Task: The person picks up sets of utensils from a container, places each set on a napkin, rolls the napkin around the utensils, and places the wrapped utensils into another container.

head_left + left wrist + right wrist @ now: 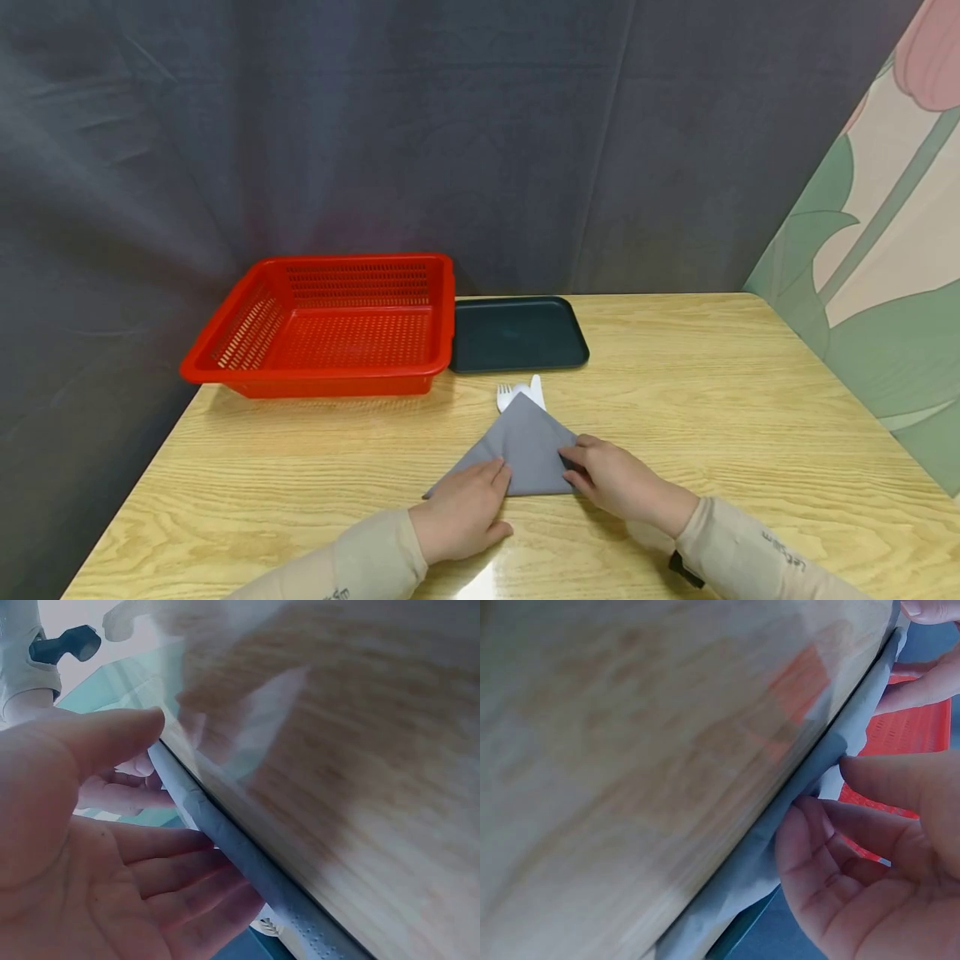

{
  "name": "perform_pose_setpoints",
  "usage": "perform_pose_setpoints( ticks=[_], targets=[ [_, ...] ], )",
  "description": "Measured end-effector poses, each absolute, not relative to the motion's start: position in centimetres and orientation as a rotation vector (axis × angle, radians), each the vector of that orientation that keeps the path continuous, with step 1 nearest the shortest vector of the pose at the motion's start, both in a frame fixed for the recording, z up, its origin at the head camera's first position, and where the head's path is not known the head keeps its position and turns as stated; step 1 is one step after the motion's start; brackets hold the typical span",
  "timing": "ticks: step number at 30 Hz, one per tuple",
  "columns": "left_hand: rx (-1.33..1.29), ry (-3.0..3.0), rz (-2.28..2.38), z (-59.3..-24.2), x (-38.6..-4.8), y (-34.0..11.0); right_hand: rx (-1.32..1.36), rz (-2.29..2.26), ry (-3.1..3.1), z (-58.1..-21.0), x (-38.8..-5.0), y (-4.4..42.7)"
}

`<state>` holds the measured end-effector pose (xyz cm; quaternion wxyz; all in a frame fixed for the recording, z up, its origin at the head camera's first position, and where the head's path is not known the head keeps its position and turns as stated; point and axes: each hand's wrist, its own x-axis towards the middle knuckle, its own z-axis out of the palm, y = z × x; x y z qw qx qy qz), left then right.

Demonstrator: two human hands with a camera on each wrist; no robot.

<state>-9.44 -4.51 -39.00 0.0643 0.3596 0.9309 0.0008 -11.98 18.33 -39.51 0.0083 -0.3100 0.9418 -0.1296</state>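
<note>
A grey cloth napkin (528,454) lies folded into a triangle on the table, its point facing away from me. Past that point stick out the ends of a white fork (505,397), a white knife (537,390) and a rounded white piece between them; the cloth hides the rest. My left hand (467,510) rests on the napkin's left part, fingers fairly straight, as the left wrist view also shows. At the right side, my right hand (611,477) pinches the napkin's edge between thumb and curled fingers (804,840).
A red perforated basket (318,375) stands at the back left. Beside it, a dark tray (517,333) lies flat, just beyond the cutlery. A dark curtain (420,125) hangs behind the wooden table (720,400), and a flower-patterned panel (885,275) borders the right side.
</note>
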Motion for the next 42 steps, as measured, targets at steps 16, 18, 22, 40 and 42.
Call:
perform_pose_setpoints(
  ticks=[16, 18, 22, 40, 42],
  targets=[
    [1.176, 2.927, -0.244, -39.6, -9.0, -4.3, -0.946, -0.397, 2.958, -39.5, -12.1, 18.2],
    [1.179, 2.93, -0.239, -39.6, -9.0, -4.4, -0.945, -0.415, 2.944, -39.5, -12.2, 18.2],
    [1.161, 2.921, -0.171, -39.6, -9.4, -4.4, -0.922, -0.482, 2.859, -39.5, -12.6, 18.5],
    [1.133, 2.992, -0.055, -39.7, -11.6, -3.6, -0.825, -0.612, 2.556, -39.0, -14.2, 19.2],
    [1.127, 3.008, -0.044, -39.7, -11.7, -3.6, -0.83, -0.615, 2.534, -38.9, -14.2, 19.3]
  ],
)
